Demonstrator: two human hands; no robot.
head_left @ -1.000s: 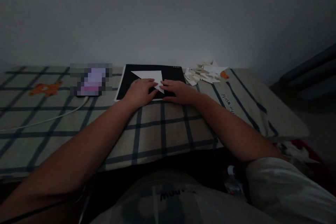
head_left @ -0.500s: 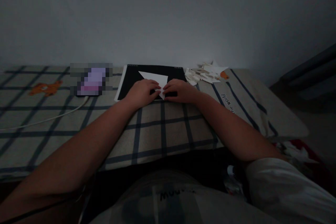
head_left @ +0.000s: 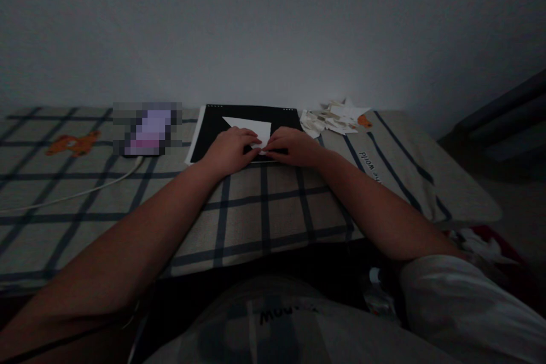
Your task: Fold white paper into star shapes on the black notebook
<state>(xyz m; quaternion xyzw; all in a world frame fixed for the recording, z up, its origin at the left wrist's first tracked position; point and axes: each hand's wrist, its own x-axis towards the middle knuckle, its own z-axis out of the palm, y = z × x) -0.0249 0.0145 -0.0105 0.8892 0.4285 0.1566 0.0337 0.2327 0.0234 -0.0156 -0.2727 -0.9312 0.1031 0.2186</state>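
Working on a sheet of white paper point(head_left: 249, 125), laid on a black notepad point(head_left: 209, 137) midway along the worktop's point(head_left: 243, 219) far edge, with one point toward the notepad's far-left corner. With the left hand point(head_left: 230, 149), fingers bent low over the paper; cannot tell whether gripping or merely pressing. With the right hand point(head_left: 292, 147), fingers drawn together, apparently pinching the near corner. Already straight-edged and pointed; seemingly unfinished at that near corner, not yet creased flat. Beyond the notepad's right edge, a heap of white paper pieces point(head_left: 328, 119).

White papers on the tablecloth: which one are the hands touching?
The sheet on the black pad, under the left hand and right hand; the others lie heaped beside the pad.
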